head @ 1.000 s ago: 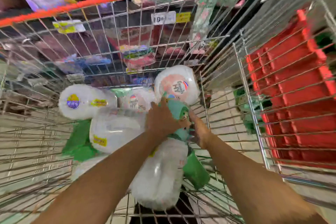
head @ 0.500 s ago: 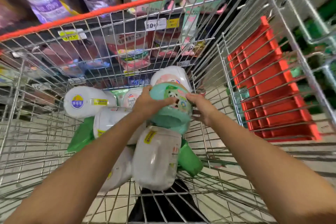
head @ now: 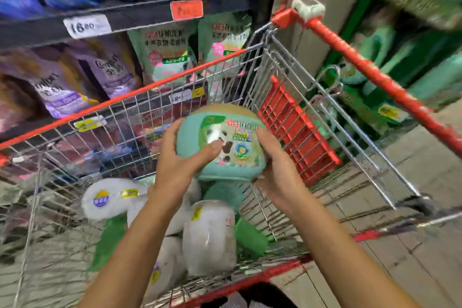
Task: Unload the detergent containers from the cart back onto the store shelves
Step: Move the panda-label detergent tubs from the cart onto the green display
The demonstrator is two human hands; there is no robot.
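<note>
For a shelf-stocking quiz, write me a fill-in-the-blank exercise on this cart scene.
1. The left hand and right hand together grip ____ teal container.
2. The containers with yellow stickers lying in the cart are ____ in colour.
3. The cart's handle is ____.
Missing words: one; white; red.

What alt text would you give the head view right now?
The left hand and right hand hold a teal detergent container above a red-rimmed wire cart. White containers lie in the cart; pouches fill the shelves behind.
</note>
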